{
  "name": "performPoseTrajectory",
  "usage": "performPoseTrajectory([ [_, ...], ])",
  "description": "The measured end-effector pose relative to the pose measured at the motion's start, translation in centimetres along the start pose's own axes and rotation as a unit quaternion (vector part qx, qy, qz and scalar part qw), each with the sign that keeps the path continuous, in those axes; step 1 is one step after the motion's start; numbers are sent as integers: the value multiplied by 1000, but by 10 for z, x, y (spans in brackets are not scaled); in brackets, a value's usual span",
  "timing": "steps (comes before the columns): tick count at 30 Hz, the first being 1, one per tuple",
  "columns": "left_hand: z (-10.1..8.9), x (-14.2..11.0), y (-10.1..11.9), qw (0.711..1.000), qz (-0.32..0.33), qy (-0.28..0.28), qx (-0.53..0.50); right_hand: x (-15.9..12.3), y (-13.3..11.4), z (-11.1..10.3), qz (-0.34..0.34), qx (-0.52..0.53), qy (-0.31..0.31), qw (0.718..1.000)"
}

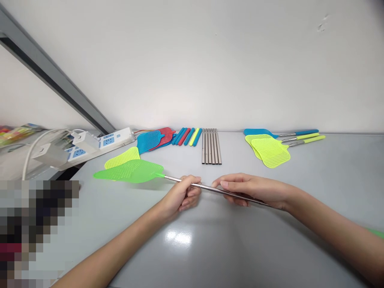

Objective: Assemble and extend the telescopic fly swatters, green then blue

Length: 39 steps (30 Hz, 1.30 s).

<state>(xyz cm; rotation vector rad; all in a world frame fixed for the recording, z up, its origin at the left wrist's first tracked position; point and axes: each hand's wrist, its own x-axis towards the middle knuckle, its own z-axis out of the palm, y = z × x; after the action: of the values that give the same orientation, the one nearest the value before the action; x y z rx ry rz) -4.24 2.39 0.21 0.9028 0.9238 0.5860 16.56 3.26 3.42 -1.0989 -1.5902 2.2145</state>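
Observation:
A green fly swatter (136, 171) lies across my view, its mesh head to the left and its long thin metal rod (214, 188) slanting down to the right. My left hand (186, 194) is closed round the rod near the head. Beside the rod, my right hand (249, 187) has its fingers stretched and slightly apart, with some above the rod and some below it. The rod passes along the palm and runs behind the right forearm. A bit of green (376, 233) shows at the right edge; I cannot tell whether it is the handle.
Blue and red swatter heads (150, 141) and a yellow one (123, 158) lie at left. Coloured grips (187, 137) and several metal tubes (211, 148) are lined up by the wall. Swatters with handles (274, 150) rest at right. A power strip (99, 148) stands far left.

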Motion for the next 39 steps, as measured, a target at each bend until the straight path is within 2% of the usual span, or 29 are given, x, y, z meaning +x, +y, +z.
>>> performPoseTrajectory([
  [4, 0, 0, 0, 1000, 5, 8, -23, -2, -2, 1, -27, -36, 20, 999],
  [9, 0, 1, 0, 1000, 4, 7, -24, -2, -3, 3, -63, -75, -7, 995],
  [15, 0, 0, 0, 1000, 5, 7, -19, -1, -3, 3, -65, -89, -13, 994],
  [39, 0, 2, -1, 1000, 9, -10, -15, 3, 0, 3, -75, -18, -11, 997],
])
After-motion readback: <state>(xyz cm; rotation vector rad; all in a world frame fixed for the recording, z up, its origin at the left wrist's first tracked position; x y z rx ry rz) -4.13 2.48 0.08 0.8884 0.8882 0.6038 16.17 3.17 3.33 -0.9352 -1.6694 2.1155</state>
